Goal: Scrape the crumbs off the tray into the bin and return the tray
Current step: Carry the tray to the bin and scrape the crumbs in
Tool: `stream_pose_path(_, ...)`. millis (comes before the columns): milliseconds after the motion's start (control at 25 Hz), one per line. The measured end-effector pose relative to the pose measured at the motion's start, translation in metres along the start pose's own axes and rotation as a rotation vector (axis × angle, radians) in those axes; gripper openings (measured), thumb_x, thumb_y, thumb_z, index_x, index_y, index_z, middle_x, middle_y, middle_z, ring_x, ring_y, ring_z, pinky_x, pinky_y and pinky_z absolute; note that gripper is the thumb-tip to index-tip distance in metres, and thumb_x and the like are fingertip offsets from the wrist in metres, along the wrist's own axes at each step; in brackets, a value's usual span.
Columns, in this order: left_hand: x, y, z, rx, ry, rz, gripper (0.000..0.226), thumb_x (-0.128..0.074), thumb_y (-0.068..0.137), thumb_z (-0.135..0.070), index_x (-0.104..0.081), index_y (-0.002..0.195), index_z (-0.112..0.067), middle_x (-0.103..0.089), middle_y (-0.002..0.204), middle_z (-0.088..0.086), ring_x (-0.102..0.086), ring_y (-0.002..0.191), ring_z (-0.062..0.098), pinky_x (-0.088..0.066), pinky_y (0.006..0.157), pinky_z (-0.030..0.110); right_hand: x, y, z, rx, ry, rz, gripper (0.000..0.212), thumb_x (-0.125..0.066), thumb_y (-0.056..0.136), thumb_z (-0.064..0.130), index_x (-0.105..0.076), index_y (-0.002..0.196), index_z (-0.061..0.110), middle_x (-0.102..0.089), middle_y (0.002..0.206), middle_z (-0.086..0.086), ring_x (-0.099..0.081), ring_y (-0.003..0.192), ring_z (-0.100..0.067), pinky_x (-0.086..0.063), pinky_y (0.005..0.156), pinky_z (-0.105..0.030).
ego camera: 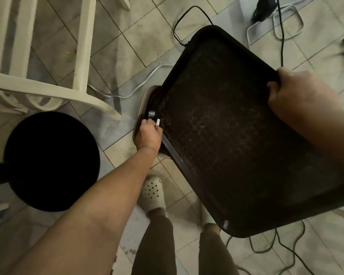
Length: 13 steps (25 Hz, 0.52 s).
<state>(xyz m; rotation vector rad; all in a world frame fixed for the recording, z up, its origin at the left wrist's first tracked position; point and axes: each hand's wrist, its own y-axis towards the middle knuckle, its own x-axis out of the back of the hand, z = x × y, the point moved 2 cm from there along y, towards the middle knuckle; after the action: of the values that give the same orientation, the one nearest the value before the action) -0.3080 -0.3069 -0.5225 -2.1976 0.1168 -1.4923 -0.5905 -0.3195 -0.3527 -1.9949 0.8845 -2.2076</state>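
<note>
Head view: my right hand (298, 96) grips the far right rim of the dark tray (226, 135), thumb on the top face, the other fingers curled under the edge; the tray is tilted, low side toward my left hand (149, 133); fine crumbs (202, 124) are scattered over its face; my left fingers are curled round a small white scraper (158, 122), pinching it against the tray's low left edge; just beyond those fingers, under that edge, is the beige bin (145, 104), mostly hidden by the tray; left of my left forearm is a round black stool (50, 161); a white plastic chair (48, 56) stands beyond it.
</note>
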Motion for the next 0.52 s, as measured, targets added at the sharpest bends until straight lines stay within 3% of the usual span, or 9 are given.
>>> stream_pose_path(200, 0.008, 0.008, 0.0, 0.119, -0.017, -0.006, 0.025, -0.048, 0.093, -0.017, -0.059, 0.105, 0.002, -0.054, 0.115, 0.018, -0.058, 0.099, 0.036, -0.048, 0.083, 0.039, -0.001, 0.001, -0.001, -0.012, -0.016, -0.002, 0.032, -0.037, 0.099, 0.029, -0.048, 0.118, 0.005, -0.037, 0.081, -0.013, -0.05, 0.082, -0.038, -0.031, 0.058, -0.032)
stream_pose_path(360, 0.004, -0.001, 0.004, 0.077, -0.078, -0.001, 0.023, -0.05, 0.091, -0.017, -0.061, 0.098, 0.001, -0.055, 0.108, 0.017, -0.059, 0.092, 0.033, -0.049, 0.079, 0.038, -0.002, -0.001, -0.001, -0.02, -0.008, 0.003, 0.034, -0.037, 0.1, 0.03, -0.047, 0.123, 0.007, -0.036, 0.079, -0.011, -0.038, 0.07, -0.027, -0.025, 0.049, -0.026)
stream_pose_path(520, 0.005, 0.001, 0.005, 0.097, -0.069, 0.002, 0.023, -0.048, 0.092, -0.015, -0.061, 0.099, 0.004, -0.055, 0.109, 0.019, -0.058, 0.094, 0.035, -0.047, 0.079, 0.037, -0.002, 0.0, -0.002, -0.02, -0.009, -0.01, 0.033, -0.037, 0.099, 0.03, -0.047, 0.122, 0.008, -0.036, 0.078, -0.01, -0.037, 0.071, -0.026, -0.023, 0.049, -0.026)
